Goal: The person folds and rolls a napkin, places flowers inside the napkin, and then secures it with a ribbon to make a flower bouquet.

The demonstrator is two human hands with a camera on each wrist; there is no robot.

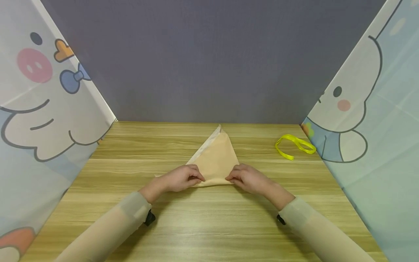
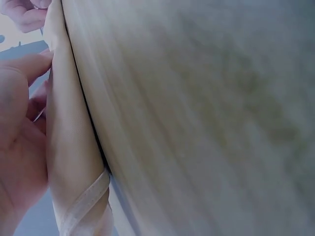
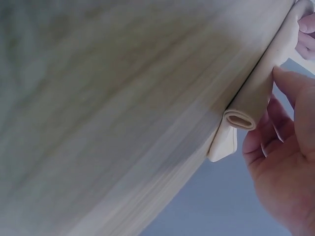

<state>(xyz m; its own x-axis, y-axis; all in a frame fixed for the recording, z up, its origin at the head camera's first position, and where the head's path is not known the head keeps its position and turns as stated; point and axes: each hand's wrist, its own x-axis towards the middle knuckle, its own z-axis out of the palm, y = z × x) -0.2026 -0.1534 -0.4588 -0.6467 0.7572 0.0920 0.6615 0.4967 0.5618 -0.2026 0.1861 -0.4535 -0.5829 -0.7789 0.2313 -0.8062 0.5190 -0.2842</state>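
Note:
A beige cloth point(image 1: 217, 156) lies on the table, folded to a point at its far end, with a pale strip along its left side. Its near edge is turned into a roll; the hollow end of the rolled cloth point(image 3: 241, 119) shows in the right wrist view. My left hand point(image 1: 183, 177) pinches the left part of that roll, thumb and fingers on it. On the right part, my right hand point(image 1: 250, 178) pinches the roll in the same way. In the left wrist view a light band point(image 2: 86, 199) crosses the cloth's end.
A yellow ribbon point(image 1: 296, 142) lies in a loop at the far right of the wooden table point(image 1: 203, 225). Behind the table stands a grey panel point(image 1: 209, 62). Cartoon-printed sheets point(image 1: 36, 120) flank both sides.

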